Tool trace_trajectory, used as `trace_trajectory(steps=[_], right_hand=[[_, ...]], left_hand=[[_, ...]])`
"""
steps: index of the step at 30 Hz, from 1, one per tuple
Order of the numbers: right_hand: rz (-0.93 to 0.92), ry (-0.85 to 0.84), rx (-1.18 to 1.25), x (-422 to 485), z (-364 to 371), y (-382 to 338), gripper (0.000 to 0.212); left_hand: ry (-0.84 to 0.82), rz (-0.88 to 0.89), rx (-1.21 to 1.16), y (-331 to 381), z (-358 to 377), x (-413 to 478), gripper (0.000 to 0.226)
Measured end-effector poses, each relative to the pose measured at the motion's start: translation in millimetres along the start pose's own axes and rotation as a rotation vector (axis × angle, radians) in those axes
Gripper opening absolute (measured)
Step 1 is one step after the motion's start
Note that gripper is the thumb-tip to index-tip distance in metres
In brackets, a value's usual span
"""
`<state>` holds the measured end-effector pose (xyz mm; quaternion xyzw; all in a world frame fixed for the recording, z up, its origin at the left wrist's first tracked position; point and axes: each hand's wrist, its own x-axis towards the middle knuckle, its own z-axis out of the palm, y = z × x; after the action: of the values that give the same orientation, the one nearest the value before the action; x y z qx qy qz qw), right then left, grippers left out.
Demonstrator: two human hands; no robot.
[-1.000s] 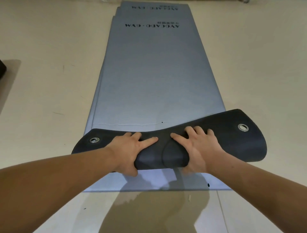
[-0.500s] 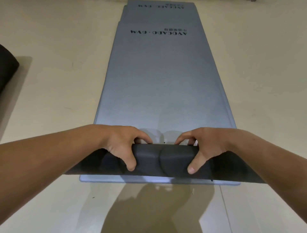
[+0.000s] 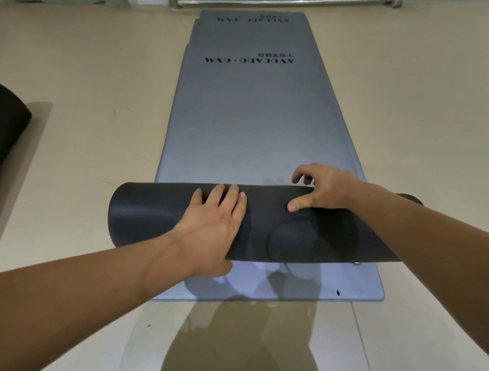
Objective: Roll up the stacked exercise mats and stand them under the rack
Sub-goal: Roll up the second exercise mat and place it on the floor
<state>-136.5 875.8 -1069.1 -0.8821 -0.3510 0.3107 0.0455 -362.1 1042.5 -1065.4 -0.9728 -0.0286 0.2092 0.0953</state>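
Observation:
A stack of grey exercise mats lies lengthwise on the floor, running away from me, with upside-down black lettering near the far end. The near end of the top mat is curled into a thick roll whose black underside faces out. It lies across the stack. My left hand presses flat on top of the roll, fingers spread. My right hand hooks over the roll's far edge, thumb on the near face. A lower mat's near end shows below the roll.
Beige tiled floor surrounds the mats. A black rolled object lies at the left edge. A metal rack base runs along the top edge beyond the mats. My shadow falls on the floor in front.
The folded-over end has become a full roll and moved away from me along the stack. My left hand went from gripping the edge to lying flat on top.

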Motion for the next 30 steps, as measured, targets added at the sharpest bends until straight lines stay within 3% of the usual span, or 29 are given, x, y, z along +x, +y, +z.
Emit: trace_trajectory(steps=[4,5,8,10,14,21,25,28,30], right_hand=[[-0.068,0.139,-0.320,-15,11,-18,0.065],[-0.087,0.124,-0.370,-21,15,-20,0.077],[-0.062,0.032,-0.544,-37,35,-26,0.138],[-0.021,0.019,-0.631,-35,53,-28,0.159],[-0.088,0.039,-0.594,-13,55,-25,0.151],[-0.141,-0.076,-0.509,-3,30,-36,0.119],[-0.153,-0.215,-0.390,-16,35,-34,0.118],[-0.155,-0.358,-0.147,-22,44,-27,0.113],[-0.165,-0.375,-0.051,-16,47,-21,0.112]], left_hand=[[-0.035,-0.020,-0.020,-6,9,19,0.147],[-0.031,-0.021,-0.013,-7,12,24,0.149],[-0.011,-0.026,-0.014,-13,20,36,0.145],[0.013,-0.017,-0.041,-18,22,43,0.141],[0.011,0.020,-0.131,-27,25,49,0.129],[-0.070,0.010,-0.297,-38,17,47,0.101],[-0.191,0.068,-0.406,-39,13,33,0.083],[-0.293,0.094,-0.543,-37,17,16,0.098],[-0.212,0.117,-0.518,-38,19,5,0.109]])
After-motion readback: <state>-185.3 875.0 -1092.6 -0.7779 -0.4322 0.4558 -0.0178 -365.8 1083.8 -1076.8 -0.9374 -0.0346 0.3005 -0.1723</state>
